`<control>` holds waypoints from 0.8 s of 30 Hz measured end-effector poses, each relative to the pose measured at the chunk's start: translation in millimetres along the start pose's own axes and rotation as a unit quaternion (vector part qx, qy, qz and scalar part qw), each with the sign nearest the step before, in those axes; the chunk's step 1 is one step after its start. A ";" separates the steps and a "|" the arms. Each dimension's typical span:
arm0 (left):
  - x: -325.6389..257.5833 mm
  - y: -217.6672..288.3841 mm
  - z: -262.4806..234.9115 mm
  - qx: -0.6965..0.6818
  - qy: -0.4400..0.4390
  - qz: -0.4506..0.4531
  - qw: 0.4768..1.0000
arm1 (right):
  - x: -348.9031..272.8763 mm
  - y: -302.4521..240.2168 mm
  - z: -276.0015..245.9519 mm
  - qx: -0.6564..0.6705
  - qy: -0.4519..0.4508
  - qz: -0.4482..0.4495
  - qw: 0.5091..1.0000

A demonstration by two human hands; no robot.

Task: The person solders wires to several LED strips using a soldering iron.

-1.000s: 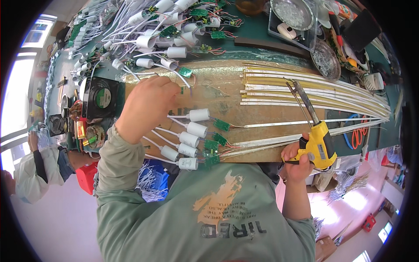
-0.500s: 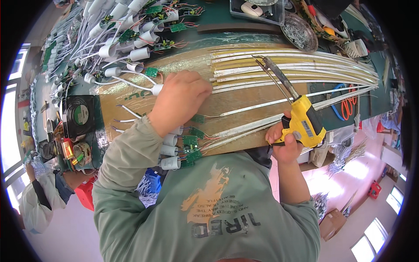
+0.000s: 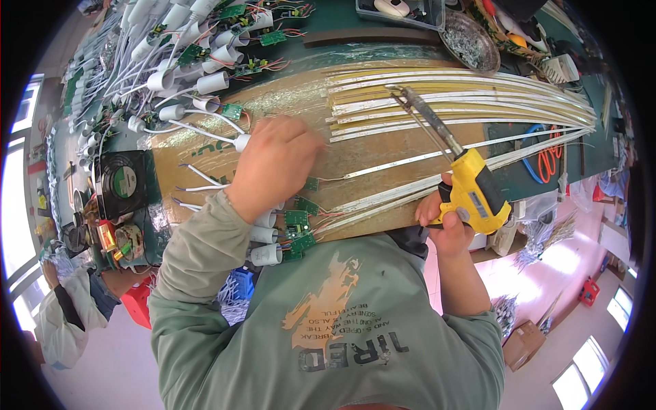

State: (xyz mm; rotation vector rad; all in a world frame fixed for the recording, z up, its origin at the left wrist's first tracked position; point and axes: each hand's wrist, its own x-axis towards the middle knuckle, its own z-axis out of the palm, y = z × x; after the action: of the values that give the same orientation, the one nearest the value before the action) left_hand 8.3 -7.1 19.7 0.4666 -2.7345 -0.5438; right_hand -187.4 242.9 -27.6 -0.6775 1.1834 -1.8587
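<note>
My right hand [image 3: 447,217] grips a yellow and black soldering gun [image 3: 478,195] by its handle; its long dark tip slants up and left over a row of white LED strips [image 3: 410,102]. My left hand [image 3: 277,160] is closed over the brown board [image 3: 383,152], its fingers curled down. What they pinch is hidden. A white cylindrical lamp cap [image 3: 242,142] on a white cable shows at its edge. Between my left hand and my body lie several white caps [image 3: 265,255] with green circuit boards [image 3: 297,220], their thin wires running to strips on the right.
Many white caps with cables and circuit boards [image 3: 212,82] are heaped at the far left. A black fan [image 3: 123,181] stands on the left. A round metal dish [image 3: 469,42] and a clear tray [image 3: 400,17] sit at the back. Orange-handled scissors [image 3: 547,164] lie right.
My left hand has drawn slightly left, away from the near ends of the strips. The soldering gun's tip has shifted a little left; my right hand keeps its grip.
</note>
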 end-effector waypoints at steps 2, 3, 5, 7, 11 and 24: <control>-1.0 0.2 1.6 -0.004 0.006 0.003 1.000 | -4.9 -5.1 7.7 -0.034 -0.003 0.030 0.999; -1.1 0.0 2.1 -0.001 0.010 0.004 1.000 | -9.0 -8.2 10.0 -0.035 -0.011 0.061 0.997; -0.9 -0.1 3.2 0.002 0.013 0.004 1.000 | -17.4 -5.3 7.5 -0.031 -0.047 0.070 0.996; -0.5 -0.2 4.3 -0.002 0.020 0.012 1.000 | -21.9 -4.4 8.0 -0.023 -0.097 0.087 0.991; 0.8 -0.2 5.7 -0.006 0.030 0.015 0.999 | -37.2 -10.5 1.5 -0.121 -0.100 0.174 0.972; -1.0 -1.6 7.6 -0.006 0.020 0.026 0.999 | -25.5 -14.0 13.7 -0.226 -0.079 0.129 0.962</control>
State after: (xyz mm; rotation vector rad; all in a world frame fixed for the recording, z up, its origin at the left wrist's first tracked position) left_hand 6.9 -5.8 12.0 0.3980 -2.6964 -0.5315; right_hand -168.2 261.3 -9.5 -0.8562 1.5261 -1.3024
